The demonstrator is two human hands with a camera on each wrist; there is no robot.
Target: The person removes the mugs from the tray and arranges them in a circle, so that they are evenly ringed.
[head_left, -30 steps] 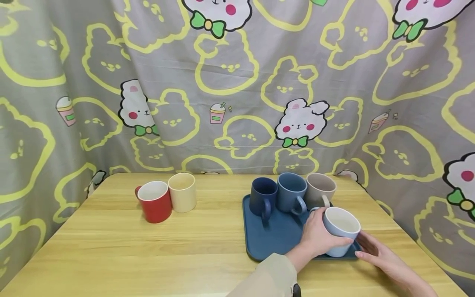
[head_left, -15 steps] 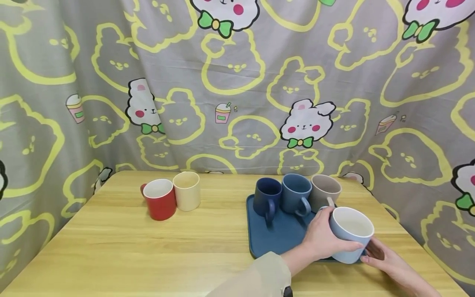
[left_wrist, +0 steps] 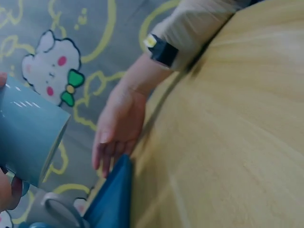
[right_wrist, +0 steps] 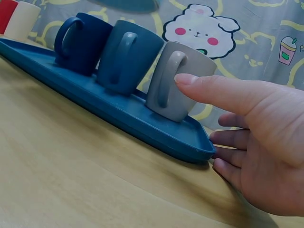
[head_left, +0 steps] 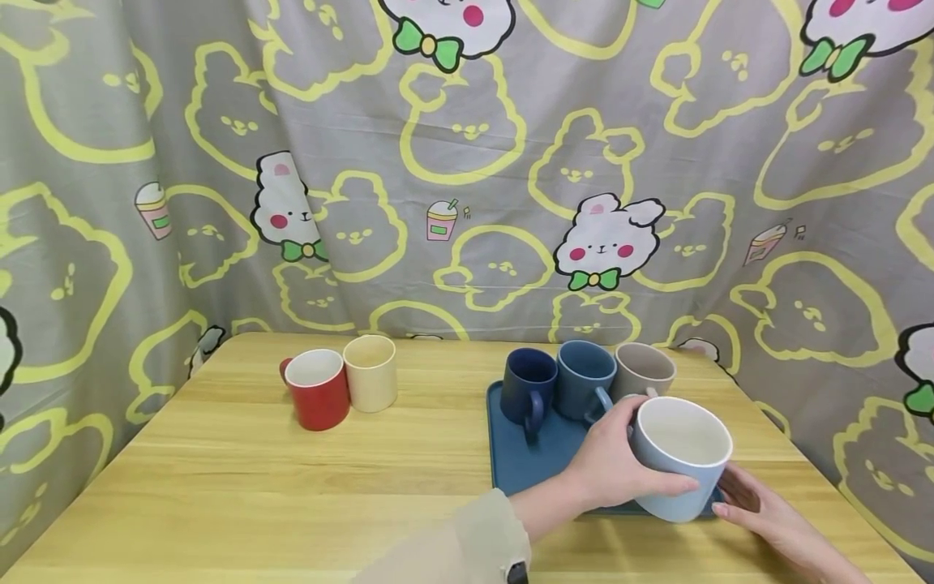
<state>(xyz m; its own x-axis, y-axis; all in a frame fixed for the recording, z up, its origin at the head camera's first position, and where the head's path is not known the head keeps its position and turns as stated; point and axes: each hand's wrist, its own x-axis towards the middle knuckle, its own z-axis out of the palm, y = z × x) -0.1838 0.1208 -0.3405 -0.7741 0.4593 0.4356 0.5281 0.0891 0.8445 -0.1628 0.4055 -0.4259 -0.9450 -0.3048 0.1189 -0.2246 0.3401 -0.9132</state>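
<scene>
My left hand [head_left: 609, 469] grips a light blue mug [head_left: 702, 480], thumb across its near side. Held over the tray's near right part, the mug hangs clear of the blue tray [head_left: 521, 466], as the left wrist view shows. In the head view my right hand [head_left: 769, 519] is by the tray's near right corner. Its fingers look loosely extended in the right wrist view, the fingertips right at the tray's corner and nothing in the palm. Along the tray's back stand a navy mug [right_wrist: 88, 45], a mid-blue mug [right_wrist: 107, 66] and a grey-beige mug [right_wrist: 159, 102].
On the wooden table [head_left: 292, 503], a red mug [head_left: 319, 401] with a white inside stands at the left. Right beside it is a cream mug [head_left: 372, 381]. A patterned curtain [head_left: 350, 113] hangs behind the table and at both sides.
My left hand has lifted the light blue mug off the tray, toward the camera. My right hand has stayed near the tray corner. The head view has shifted slightly.
</scene>
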